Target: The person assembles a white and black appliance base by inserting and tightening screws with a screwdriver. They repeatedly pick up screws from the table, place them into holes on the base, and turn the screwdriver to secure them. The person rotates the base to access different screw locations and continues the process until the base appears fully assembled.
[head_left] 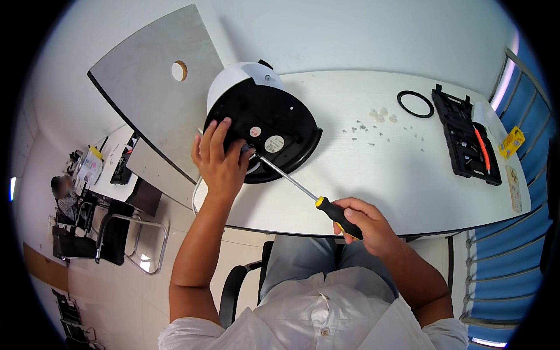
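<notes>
A rounded white appliance point(228, 81) lies tipped over on the table, its black base point(233, 111) facing me. My left hand point(223, 154) rests on that base with fingers spread; the thumb and index finger are bent close to a screwdriver's tip. In my right hand point(366, 224) is the black-and-yellow handle of the screwdriver point(294, 182). Its long metal shaft slants up and left to the base, near two round pale stickers. My left fingers partly hide the tip, so I cannot tell whether it sits on a screw.
Several small screws point(373, 131) and translucent pieces point(383, 115) lie to the right. Beyond are a black ring point(415, 104), an open black tool case point(461, 137) holding a red-orange tool, and a yellow box point(511, 143). A grey panel point(157, 76) stands left; a person point(65, 195) sits farther off.
</notes>
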Action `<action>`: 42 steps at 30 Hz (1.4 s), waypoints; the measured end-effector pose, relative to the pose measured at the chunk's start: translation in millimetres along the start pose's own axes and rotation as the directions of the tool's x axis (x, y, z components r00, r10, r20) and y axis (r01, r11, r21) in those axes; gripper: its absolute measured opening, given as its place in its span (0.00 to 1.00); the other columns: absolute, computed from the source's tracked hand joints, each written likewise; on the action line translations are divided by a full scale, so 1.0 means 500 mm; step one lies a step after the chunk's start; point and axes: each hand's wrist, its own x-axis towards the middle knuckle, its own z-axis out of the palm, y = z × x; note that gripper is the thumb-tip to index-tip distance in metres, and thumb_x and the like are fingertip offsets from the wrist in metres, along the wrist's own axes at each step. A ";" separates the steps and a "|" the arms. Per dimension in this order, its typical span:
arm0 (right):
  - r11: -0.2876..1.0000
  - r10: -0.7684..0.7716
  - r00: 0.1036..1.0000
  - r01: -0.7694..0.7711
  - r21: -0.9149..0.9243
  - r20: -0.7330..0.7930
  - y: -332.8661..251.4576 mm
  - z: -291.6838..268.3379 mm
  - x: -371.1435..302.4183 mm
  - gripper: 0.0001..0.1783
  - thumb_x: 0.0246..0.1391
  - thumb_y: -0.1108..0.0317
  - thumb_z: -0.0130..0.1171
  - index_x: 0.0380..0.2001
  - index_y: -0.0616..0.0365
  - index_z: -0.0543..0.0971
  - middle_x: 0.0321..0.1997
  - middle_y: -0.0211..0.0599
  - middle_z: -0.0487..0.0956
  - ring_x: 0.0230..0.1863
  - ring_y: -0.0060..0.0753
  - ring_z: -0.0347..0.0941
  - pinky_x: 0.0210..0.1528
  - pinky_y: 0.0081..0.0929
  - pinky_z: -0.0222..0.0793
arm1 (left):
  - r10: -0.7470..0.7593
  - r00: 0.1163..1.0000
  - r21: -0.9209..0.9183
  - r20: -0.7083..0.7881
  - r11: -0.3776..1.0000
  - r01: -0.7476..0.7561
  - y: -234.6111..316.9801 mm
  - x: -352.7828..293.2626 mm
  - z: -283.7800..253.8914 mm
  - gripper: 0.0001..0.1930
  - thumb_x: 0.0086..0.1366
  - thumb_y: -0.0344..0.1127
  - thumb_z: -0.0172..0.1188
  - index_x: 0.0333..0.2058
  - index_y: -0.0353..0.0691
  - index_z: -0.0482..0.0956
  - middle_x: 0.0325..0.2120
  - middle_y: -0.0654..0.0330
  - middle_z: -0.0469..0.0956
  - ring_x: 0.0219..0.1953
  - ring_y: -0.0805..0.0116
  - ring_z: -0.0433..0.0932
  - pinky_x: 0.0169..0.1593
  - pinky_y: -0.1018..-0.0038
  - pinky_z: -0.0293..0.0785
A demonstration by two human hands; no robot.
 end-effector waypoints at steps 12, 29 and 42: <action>0.996 -0.042 0.999 0.044 0.074 -0.029 0.015 0.005 -0.018 0.19 0.62 0.67 0.39 0.51 0.65 0.71 0.29 0.39 0.76 0.21 0.21 0.66 0.24 0.18 0.60 | 0.057 0.988 0.078 -0.142 0.996 -0.046 0.008 -0.079 0.018 0.07 0.50 0.43 0.66 0.26 0.52 0.79 0.55 0.66 0.70 0.60 0.60 0.63 0.62 0.54 0.49; 0.998 0.051 0.998 -0.050 0.034 -0.041 0.013 -0.006 -0.055 0.18 0.62 0.66 0.40 0.51 0.63 0.71 0.30 0.37 0.77 0.22 0.20 0.67 0.26 0.18 0.61 | -0.021 0.996 0.112 -0.082 0.993 0.030 0.011 -0.107 -0.011 0.10 0.52 0.49 0.65 0.30 0.55 0.81 0.59 0.63 0.64 0.65 0.52 0.51 0.65 0.49 0.37; 0.993 0.115 0.993 -0.115 -0.018 -0.011 0.021 0.013 -0.060 0.18 0.60 0.68 0.40 0.49 0.64 0.71 0.31 0.41 0.77 0.22 0.23 0.68 0.25 0.19 0.62 | -0.089 0.995 -0.143 -0.050 0.986 0.081 0.062 -0.082 -0.096 0.07 0.55 0.44 0.64 0.29 0.50 0.81 0.57 0.59 0.69 0.65 0.50 0.53 0.65 0.55 0.41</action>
